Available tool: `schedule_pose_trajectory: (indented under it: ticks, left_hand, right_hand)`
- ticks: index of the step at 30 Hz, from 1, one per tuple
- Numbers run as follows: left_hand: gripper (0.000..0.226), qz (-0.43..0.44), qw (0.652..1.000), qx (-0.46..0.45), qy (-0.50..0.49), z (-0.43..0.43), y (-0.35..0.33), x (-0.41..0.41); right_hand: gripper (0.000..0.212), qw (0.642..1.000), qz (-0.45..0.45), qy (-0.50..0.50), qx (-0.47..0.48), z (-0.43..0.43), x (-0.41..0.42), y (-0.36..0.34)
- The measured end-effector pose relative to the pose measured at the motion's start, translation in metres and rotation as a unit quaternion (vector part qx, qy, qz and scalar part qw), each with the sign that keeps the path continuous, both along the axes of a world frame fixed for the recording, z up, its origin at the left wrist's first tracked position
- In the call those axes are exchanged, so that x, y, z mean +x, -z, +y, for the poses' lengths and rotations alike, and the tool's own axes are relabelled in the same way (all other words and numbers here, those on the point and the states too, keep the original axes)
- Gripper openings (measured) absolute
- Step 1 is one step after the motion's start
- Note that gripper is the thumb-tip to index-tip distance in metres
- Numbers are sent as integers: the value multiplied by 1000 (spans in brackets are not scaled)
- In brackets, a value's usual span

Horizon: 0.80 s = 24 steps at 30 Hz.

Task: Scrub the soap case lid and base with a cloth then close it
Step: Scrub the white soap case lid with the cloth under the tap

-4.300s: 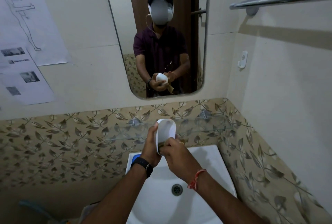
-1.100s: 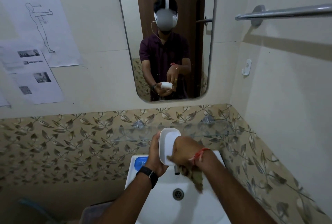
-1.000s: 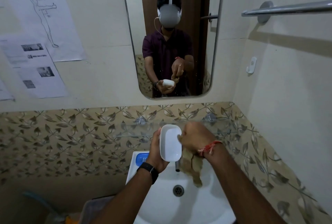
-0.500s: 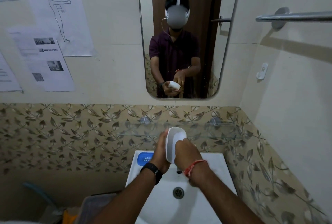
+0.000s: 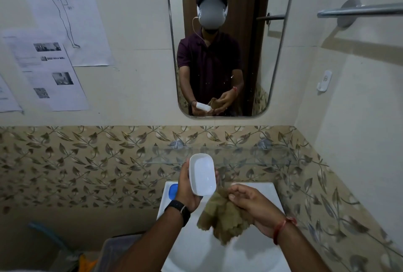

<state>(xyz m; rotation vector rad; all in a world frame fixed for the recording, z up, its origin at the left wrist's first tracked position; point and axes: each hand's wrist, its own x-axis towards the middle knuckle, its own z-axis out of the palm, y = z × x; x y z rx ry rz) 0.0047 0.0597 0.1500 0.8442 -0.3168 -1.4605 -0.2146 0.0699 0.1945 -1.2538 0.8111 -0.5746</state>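
I am seeing the left hand (image 5: 188, 186) gripping the white oval plastic soap case half (image 5: 202, 174) above the white ceramic sink (image 5: 267, 191); the right hand (image 5: 250, 203) is clutching the crumpled olive-brown cloth (image 5: 222, 217) just beside it.

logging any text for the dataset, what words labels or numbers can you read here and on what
White paper sheet with a line-drawn figure: small mark by the waist, too blurred to read.
White printed sheet with small photos: lines of print, too small to read.
White plastic soap case half: no text visible.
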Motion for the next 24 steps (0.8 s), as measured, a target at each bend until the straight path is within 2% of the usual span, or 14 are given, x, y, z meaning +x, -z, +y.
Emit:
schedule_pose_trajectory:
  ticks: [5, 9, 11, 14, 17, 19, 24]
  left_hand:
    - [60, -5, 1000, -6, 9, 1, 16, 11]
    - [58, 19, 1000, 13, -2, 3, 31, 17]
    - [60, 23, 999, 27, 2, 5, 39, 19]
    - [65, 35, 998, 45, 5, 10, 53, 20]
    - [73, 44, 996, 73, 11, 12, 69, 24]
    - [76, 42, 995, 87, 18, 11, 82, 29]
    - [78, 47, 993, 107, 22, 2, 106, 43]
  right_hand:
    - [21, 992, 27, 114, 52, -4, -10, 41]
    - [31, 966, 46, 200, 159, -18, -23, 78]
    - [32, 954, 73, 230, 177, -29, -31, 99]
    - [32, 943, 134, 261, 156, -47, -41, 124]
    - [54, 931, 190, 289, 118, -73, -43, 135]
    - [57, 926, 230, 287, 83, -93, -43, 137]
    - [53, 933, 224, 277, 59, -148, -33, 138]
